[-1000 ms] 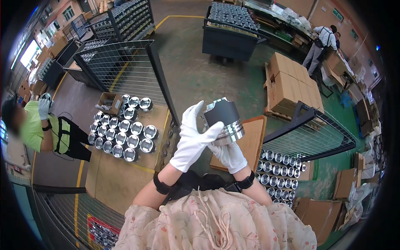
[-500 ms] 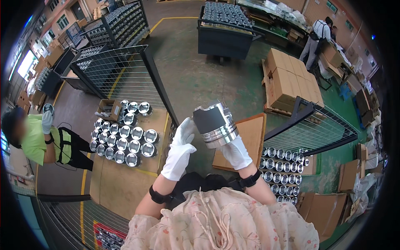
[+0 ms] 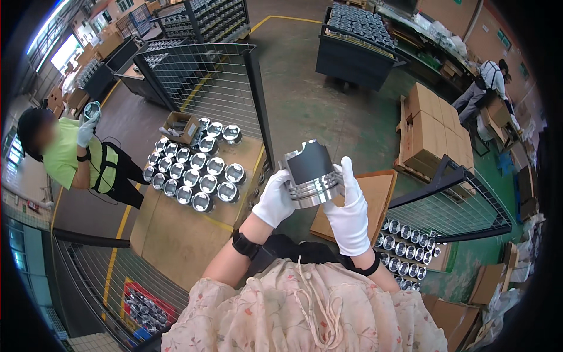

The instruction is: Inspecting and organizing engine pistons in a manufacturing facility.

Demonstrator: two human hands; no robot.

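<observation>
Piston (image 3: 312, 176) is in the air in front of the torso, clear of any surface, crown end down, tilted slightly. Support has changed over: half a second ago the right hand carried it from below with the left off to one side; now the left hand (image 3: 275, 200) is clamped on its left flank. Reads as load shifted to the left, right side freed for turning or steadying it, my judgement. Right hand (image 3: 350, 222): fingers spread and pointing up along the piston's right flank; touching or just clear, can't tell.

Look: matte dark-grey patch on the skirt, notched upper edge, bright ring grooves around the lower end. No damage I can make out at this resolution.

Just right of the held piston, lower down: flat brown cardboard (image 3: 375, 193). Farther right and below it: rows of pistons (image 3: 402, 249). Left of it: brown-topped surface (image 3: 170, 237) with piston rows (image 3: 191, 178), small open carton (image 3: 192, 130) at their far end. Far left of it: co-worker in a lime shirt (image 3: 67, 152), holding up another piston (image 3: 92, 110). Beyond it, up right: stacked cartons (image 3: 437, 138); straight beyond: dark cart (image 3: 349, 67) loaded with pistons.
</observation>
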